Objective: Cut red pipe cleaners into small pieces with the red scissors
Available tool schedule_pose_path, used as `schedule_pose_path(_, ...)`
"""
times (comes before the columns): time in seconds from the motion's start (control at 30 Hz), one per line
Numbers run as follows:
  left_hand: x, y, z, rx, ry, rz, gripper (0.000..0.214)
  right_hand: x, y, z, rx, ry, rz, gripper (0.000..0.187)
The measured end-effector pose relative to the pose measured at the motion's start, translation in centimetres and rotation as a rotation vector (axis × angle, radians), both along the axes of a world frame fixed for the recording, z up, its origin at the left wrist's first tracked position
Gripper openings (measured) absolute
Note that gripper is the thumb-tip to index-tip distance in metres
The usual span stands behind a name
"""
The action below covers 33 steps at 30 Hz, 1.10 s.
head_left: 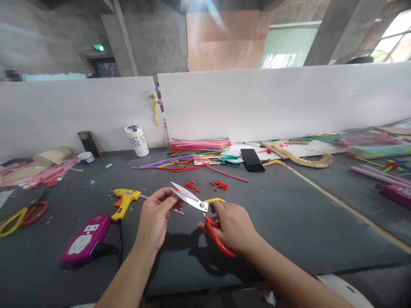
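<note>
My right hand (233, 224) grips a pair of scissors (201, 205) with one red and one yellow handle. Its silver blades point up and left, toward my left hand (157, 214). The fingers of that hand are pinched together beside the blades; what they hold is too small or hidden to name. Just beyond the blades lie two little heaps of red snippets, a left heap (192, 185) and a right heap (220, 185). A thin greyish strip (178, 211) with a red end rests on the table near my left fingertips.
A yellow glue gun (126, 201) and a purple power strip (86, 239) lie to the left, with another pair of scissors (24, 218) farther out. Behind are a white cup (137, 141), bundled pipe cleaners (199, 147), green-handled pliers (230, 160) and a phone (252, 160). White panels (272, 107) border the table.
</note>
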<state>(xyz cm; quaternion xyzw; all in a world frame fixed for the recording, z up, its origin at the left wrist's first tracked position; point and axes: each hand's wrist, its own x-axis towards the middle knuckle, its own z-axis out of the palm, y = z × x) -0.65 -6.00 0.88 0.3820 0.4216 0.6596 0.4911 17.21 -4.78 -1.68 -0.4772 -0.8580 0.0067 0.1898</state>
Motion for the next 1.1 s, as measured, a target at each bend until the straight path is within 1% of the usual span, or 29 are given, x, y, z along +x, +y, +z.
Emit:
schedule_pose_path(0.3, -0.04, -0.01, 0.08, -0.015, 0.008, 0.016, 0.007, 0.00, 0.01, 0.14, 0.007, -0.011, 0.013, 0.040)
schedule_pose_path(0.6, 0.16, -0.02, 0.30, -0.027, -0.022, 0.025, 0.008, -0.13, -0.01, -0.25, 0.026, -0.039, -0.003, 0.038)
schedule_pose_path(1.1, 0.04, 0.06, 0.11, -0.017, -0.032, 0.001, 0.007, -0.29, -0.15, -0.21, 0.022, -0.038, 0.001, 0.041)
